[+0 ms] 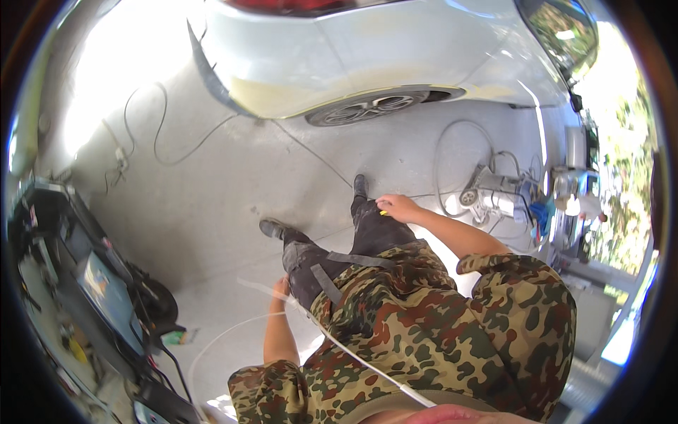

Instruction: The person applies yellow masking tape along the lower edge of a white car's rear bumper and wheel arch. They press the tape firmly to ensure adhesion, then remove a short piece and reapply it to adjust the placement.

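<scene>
Right hand (400,208): fingers closed on a small yellow item (383,213), only a bit of it showing past the fingertips, so type unclear. It's in front of the right thigh, elbow bent; looks like a light pinch, enough for something that small, and it's apart from the car (395,49). Left hand (282,287): hangs by the left thigh, partly behind a blurred white cord (353,348). Can't tell if it's clenched, loose or holding anything.

Person stands on the grey floor (212,191), facing the car's side. Wheel (371,107) sits under an arch with yellowish edging. Black cable (311,150) runs across the floor toward the right foot, slack curves further left; presumably loose to give reach. Hose (437,162) lies in a wide loop beside the wheeled machine (494,194) on the right, probably slack laid out of the way.

Containers: black cart (63,240) on the left carries a bluish-grey panel (116,300); contents below too dark to read. Blue item (540,212) sits among clutter by the machine; no container there shows its contents clearly.
</scene>
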Demonstrator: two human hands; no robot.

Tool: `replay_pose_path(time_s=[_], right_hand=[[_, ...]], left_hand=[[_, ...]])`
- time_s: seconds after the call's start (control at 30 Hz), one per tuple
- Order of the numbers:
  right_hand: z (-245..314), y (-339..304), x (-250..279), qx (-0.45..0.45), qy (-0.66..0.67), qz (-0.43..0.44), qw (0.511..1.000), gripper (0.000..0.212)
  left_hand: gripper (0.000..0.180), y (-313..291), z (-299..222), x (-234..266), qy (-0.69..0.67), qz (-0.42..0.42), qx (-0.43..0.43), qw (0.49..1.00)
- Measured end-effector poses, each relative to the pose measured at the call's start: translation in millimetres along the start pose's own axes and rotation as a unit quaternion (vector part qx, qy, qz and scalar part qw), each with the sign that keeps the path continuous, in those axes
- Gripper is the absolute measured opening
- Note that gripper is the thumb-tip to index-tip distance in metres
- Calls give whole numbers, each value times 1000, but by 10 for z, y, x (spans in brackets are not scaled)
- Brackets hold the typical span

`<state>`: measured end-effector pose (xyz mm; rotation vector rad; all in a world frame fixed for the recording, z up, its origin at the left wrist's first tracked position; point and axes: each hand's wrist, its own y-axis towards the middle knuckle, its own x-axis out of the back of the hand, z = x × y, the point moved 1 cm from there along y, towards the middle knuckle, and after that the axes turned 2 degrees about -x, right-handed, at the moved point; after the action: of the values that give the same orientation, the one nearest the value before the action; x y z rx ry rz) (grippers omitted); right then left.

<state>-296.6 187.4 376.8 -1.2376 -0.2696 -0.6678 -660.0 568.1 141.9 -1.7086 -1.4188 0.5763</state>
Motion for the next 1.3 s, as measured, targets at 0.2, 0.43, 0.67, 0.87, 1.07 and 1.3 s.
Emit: replay_pose_path(time_s=[0.2,0.43,0.67,0.87,1.07,1.3], right_hand=[[41,-290,-187,-24,106,-74,991,39],[-1429,-339,-122,-122,191,-177,958,37],[-3024,-541,-72,-233,249,-225,913,40],[-3648,-517,348,-275,330,-268,862,40],[-3343,-511,529,-238,393,-306,834,32],[-2630,-511,285,-235,448,-327,798,29]], left_hand=[[47,219,-273,844,-75,6,95,993],[50,712,-1504,1625,58,-63,81,993],[51,1225,-2861,847,98,-57,10,994],[50,1312,-3380,390,174,3,51,983],[40,1206,-3657,504,560,109,-22,821],[45,1418,-3979,341,594,341,-190,704]])
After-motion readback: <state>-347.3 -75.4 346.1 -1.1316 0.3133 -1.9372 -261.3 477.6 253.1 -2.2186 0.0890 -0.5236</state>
